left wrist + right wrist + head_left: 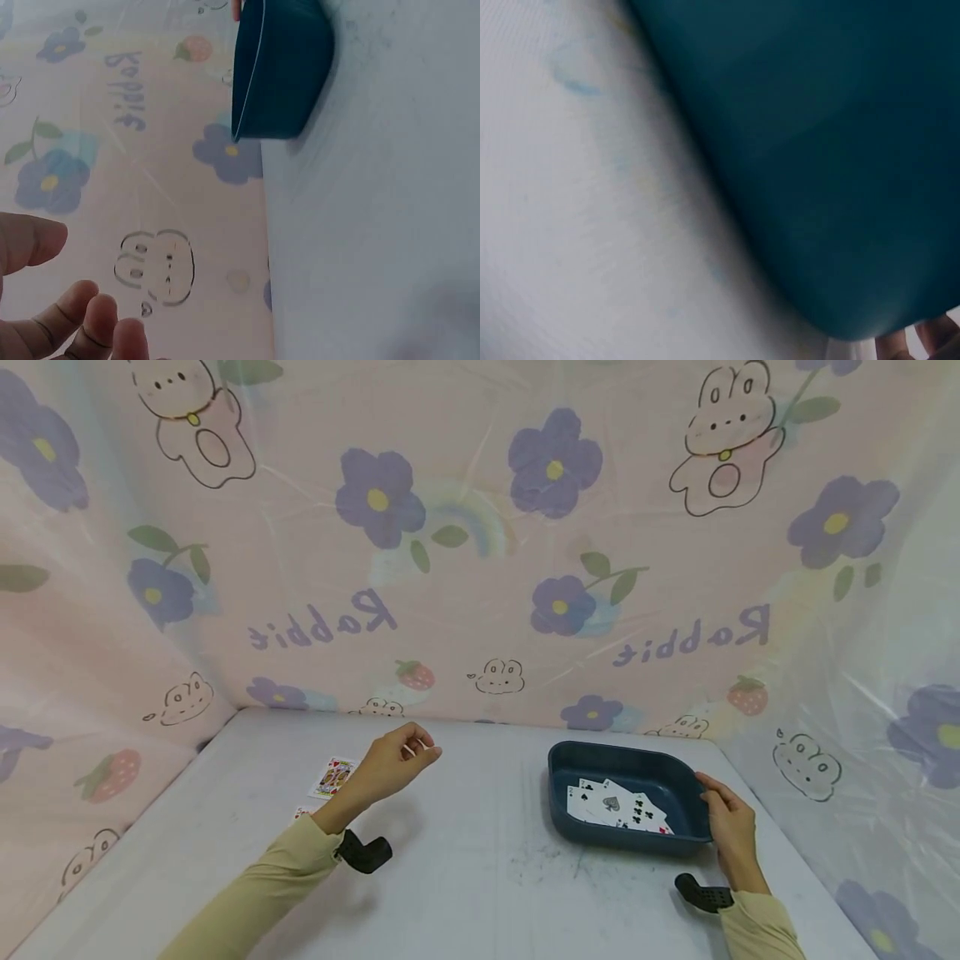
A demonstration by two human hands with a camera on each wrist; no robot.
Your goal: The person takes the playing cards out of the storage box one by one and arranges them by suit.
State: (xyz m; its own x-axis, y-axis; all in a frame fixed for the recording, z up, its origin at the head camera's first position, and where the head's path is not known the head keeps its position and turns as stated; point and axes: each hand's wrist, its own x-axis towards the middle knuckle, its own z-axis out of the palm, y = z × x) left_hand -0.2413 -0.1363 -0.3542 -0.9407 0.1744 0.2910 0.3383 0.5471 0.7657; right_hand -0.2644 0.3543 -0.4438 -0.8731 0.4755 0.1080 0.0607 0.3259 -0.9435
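A dark teal plastic bin (630,840) stands on the right half of the table with several playing cards (609,803) spread inside it. My right hand (731,827) grips the bin's right end, fingers over the rim; in the right wrist view its fingertips (891,346) show at the bin's lower edge. Raised over the left-centre of the table, my left hand (396,762) holds nothing, its fingers loosely bent and apart from the thumb. Behind the left forearm lies a face card (333,778), and a second card (302,812) peeks out nearer, mostly hidden by the sleeve.
The white table (480,860) meets a patterned plastic curtain (465,568) at its back and sides. Each wrist carries a black camera mount (366,852). Faint dark smudges mark the tabletop in front of the bin.
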